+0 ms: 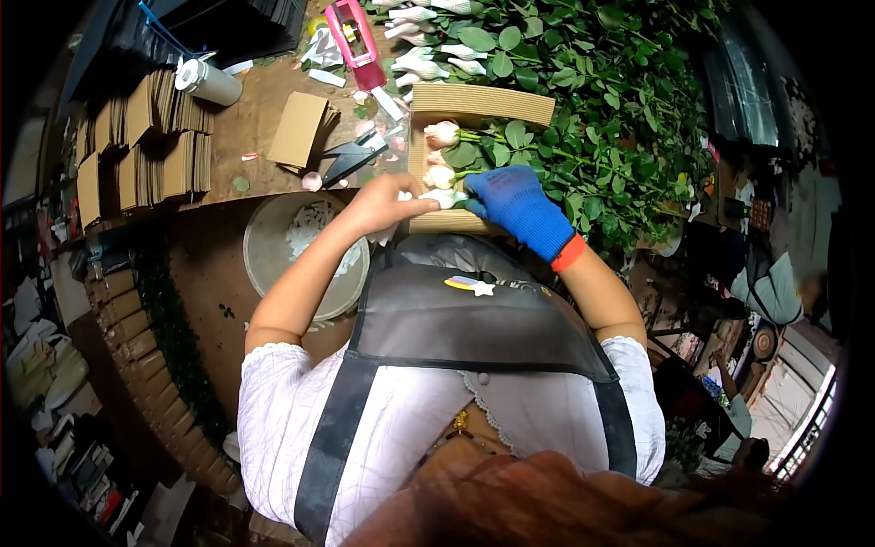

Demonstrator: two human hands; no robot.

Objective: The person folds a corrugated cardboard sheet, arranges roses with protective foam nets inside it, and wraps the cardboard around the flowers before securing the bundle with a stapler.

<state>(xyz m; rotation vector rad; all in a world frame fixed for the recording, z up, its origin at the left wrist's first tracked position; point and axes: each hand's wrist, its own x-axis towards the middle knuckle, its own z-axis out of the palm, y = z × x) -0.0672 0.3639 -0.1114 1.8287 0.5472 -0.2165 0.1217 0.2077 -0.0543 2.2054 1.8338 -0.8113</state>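
Note:
At the near edge of the bench my bare left hand (387, 202) pinches the pale head of a rose (441, 198), which looks wrapped in white netting. My right hand (515, 199), in a blue knit glove with an orange cuff, closes around the stem side of the same rose, just behind the head. Beyond them, pale pink roses (442, 135) lie on a strip of corrugated cardboard (483, 102) that is folded around them. To the left of the cardboard lie black-handled scissors (351, 159).
Leafy rose stems (602, 137) cover the bench's right side, with netted rose heads (419, 64) at the back. A pink tape dispenser (355, 46), cut cardboard pieces (301, 128), cardboard stacks (137, 128) and a white bottle (208, 82) stand left. Below is a round bin (264, 242) with scraps.

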